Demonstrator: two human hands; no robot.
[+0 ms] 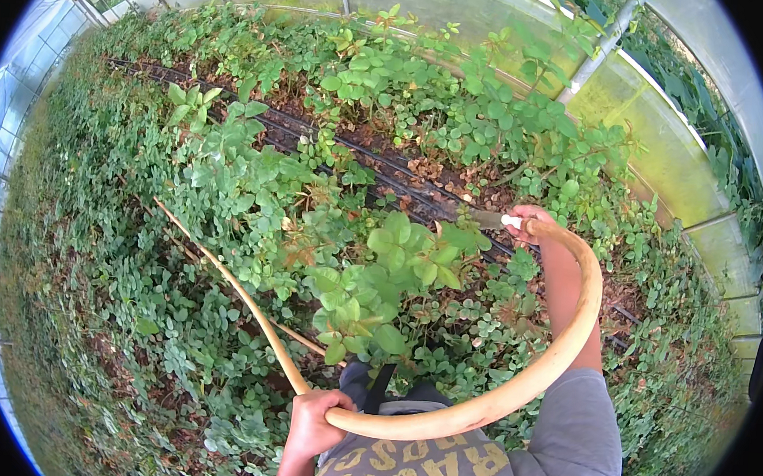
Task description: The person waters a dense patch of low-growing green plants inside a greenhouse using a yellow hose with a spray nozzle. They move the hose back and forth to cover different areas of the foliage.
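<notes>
My left hand is closed around a thick tan hose close to my waist. From that hand the hose runs away to the far left over the plants and, on the other side, loops in a wide curve up to my right hand. My right hand is stretched out ahead, closed on the hose near its end. A short white tip shows there, with a greyish blurred streak at its left that could be water. Leafy green bushes stand just left of the tip, between my hands.
Black irrigation pipes run along the soil bed among dry brown leaves. Low green plants cover the ground on the left. A translucent greenhouse wall with metal posts curves round the far and right sides.
</notes>
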